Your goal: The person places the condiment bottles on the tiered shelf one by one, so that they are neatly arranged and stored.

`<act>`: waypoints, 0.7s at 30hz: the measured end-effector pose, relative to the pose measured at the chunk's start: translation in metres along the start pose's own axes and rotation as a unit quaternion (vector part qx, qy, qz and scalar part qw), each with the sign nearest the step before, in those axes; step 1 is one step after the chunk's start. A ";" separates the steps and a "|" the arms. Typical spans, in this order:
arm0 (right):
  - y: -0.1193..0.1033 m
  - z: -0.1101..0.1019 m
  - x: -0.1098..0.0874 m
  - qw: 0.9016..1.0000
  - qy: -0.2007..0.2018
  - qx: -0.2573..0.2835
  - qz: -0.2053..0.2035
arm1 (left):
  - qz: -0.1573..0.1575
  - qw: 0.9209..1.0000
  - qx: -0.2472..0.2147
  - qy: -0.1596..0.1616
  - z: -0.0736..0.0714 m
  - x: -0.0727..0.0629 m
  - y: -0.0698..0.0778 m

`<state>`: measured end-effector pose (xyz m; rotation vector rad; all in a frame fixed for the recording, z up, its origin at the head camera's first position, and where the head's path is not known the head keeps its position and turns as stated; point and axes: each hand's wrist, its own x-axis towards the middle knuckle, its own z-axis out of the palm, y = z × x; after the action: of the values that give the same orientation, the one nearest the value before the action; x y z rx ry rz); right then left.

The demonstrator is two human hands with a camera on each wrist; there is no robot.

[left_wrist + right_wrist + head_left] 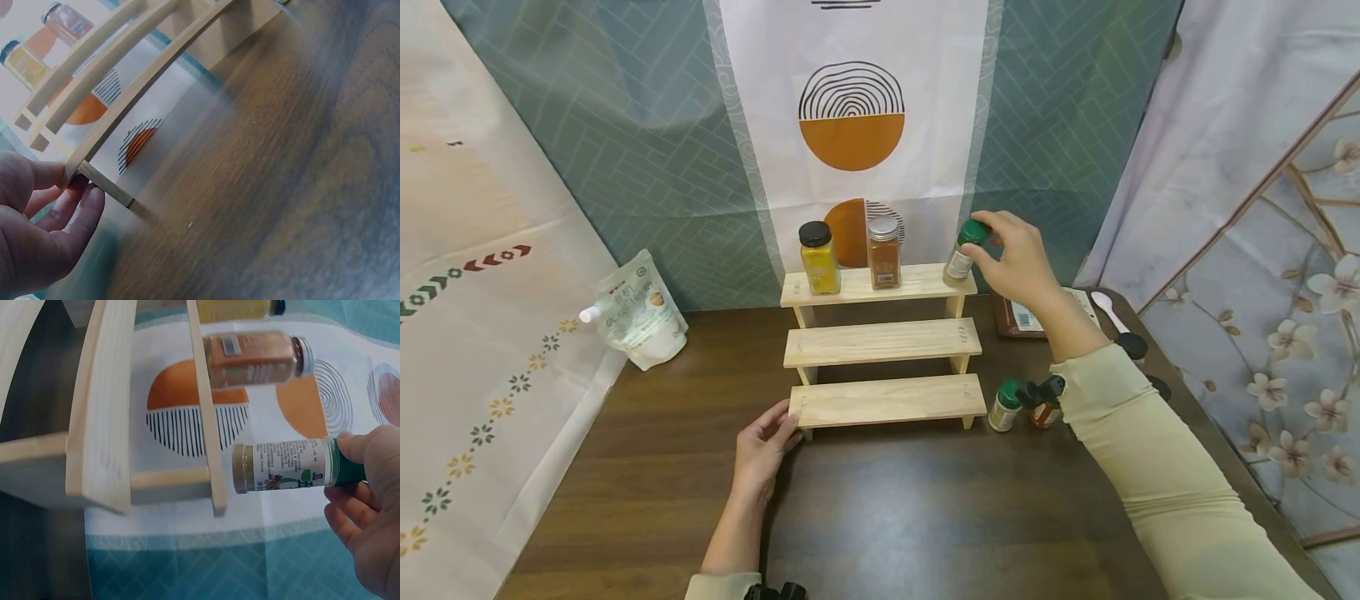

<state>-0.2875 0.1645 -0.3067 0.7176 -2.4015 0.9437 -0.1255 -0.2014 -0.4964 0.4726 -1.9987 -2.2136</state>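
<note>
A three-step wooden rack (886, 402) stands on the table. My left hand (762, 446) grips the left end of its lowest step, thumb on top and fingers underneath, as the left wrist view shows. By its green cap, my right hand (1018, 257) holds a spice jar (284, 465) with a white label, slightly tilted at the right end of the top step. A small gap shows between the jar's base and the step in the right wrist view. On that step stand a yellow jar with a black cap (822, 265) and a reddish-brown jar with a silver cap (884, 258).
Right of the rack, another green-capped jar (1002, 410) stands beside a red-brown jar (1043, 415), partly hidden by the wrist strap. Behind my right arm lie a brown packet (1017, 318) and a white spoon (1108, 310). A white spouted pouch (638, 312) stands at the back left.
</note>
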 end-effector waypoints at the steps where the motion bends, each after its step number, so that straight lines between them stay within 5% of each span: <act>1: -0.001 0.003 0.002 1.000 -0.004 0.002 -0.004 | 0.001 1.000 0.000 0.000 0.000 0.000 0.000; 7: -0.006 0.017 0.011 0.999 -0.031 0.010 -0.016 | 0.002 1.000 0.002 0.001 -0.001 0.000 0.000; 15: 0.004 0.027 0.019 0.994 -0.105 -0.006 0.029 | -0.001 1.000 0.001 -0.001 0.000 0.001 -0.001; 21: 0.008 0.032 0.014 0.994 -0.108 0.003 0.028 | -0.005 1.000 0.002 -0.002 -0.001 0.001 0.000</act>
<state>-0.3100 0.1421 -0.3232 0.7943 -2.6205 0.9372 -0.1259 -0.2029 -0.4971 0.4794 -2.0075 -2.2174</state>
